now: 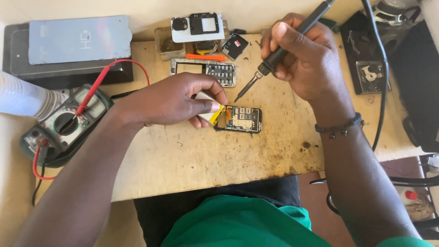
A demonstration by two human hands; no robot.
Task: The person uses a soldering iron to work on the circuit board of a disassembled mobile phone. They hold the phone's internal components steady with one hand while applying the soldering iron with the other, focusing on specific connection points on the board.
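My left hand point(176, 99) pinches a small flat screen part point(208, 106) that an orange ribbon joins to an opened phone circuit board point(242, 119) lying on the wooden work board point(192, 155). My right hand point(304, 57) grips a black soldering iron point(279, 52) like a pen. Its metal tip points down and to the left, hovering just above and behind the circuit board, not touching it.
A multimeter point(64, 123) with red leads sits at the left. Behind the hands lie a phone frame point(206, 71), a white phone cover point(197, 27), an orange tool and a grey slab point(77, 39). Black cable and electronic parts fill the right side.
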